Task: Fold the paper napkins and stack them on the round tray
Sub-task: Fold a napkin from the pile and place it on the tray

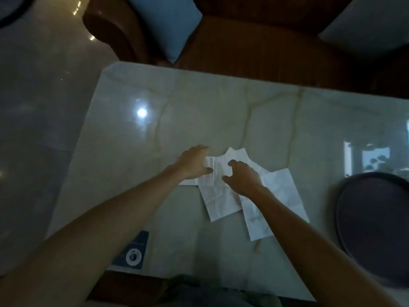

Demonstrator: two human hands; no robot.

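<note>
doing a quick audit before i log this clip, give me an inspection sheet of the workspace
surface: glossy marble table, lamp glare on it
job's things: white paper napkins overlapping loosely at centre; round dark tray at the right edge, no napkins seen on it
clutter: dark card with a white ring logo near the front edge
grips: left hand and right hand both on the top napkin; whether pinching it, cannot tell
cables: nothing seen
surroundings: brown sofa with a blue cushion behind the table; shiny floor
</note>
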